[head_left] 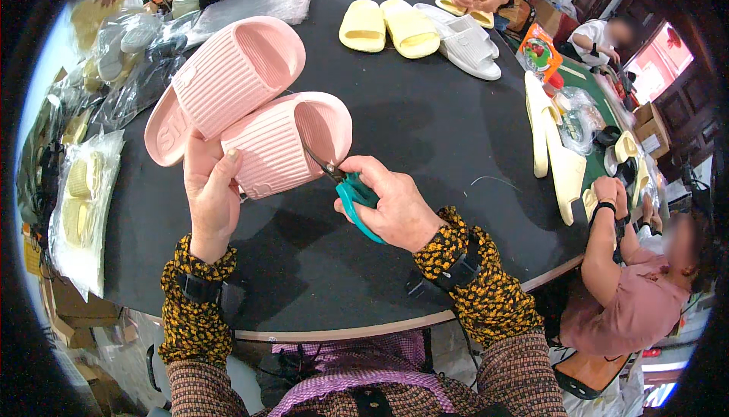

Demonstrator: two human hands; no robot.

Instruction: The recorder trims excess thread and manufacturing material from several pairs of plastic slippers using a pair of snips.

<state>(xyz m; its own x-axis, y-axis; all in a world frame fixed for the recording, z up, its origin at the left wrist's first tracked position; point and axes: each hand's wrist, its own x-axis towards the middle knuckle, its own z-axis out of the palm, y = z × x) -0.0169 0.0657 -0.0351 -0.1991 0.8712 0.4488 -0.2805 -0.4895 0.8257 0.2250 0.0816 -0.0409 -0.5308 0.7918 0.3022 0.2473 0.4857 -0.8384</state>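
Observation:
My left hand (209,193) grips a pair of pink slide slippers (250,75) by their near edge, above the dark table. One slipper lies partly over the other, and both have ribbed straps. Teal-handled scissors (357,204) are in my right hand (399,204), its fingers wrapped round the handles. Their dark blades point up and left, with the tips at the foot opening of the nearer slipper. Whether the blades touch the slipper I cannot tell.
On the dark table (304,280) stand yellow slippers (387,30) and a white pair (459,41) at the back. Pale yellow slippers (553,151) lie at the right. Bagged slippers (83,197) are on the left. Co-workers sit at the right and far side, one holding a yellow slipper.

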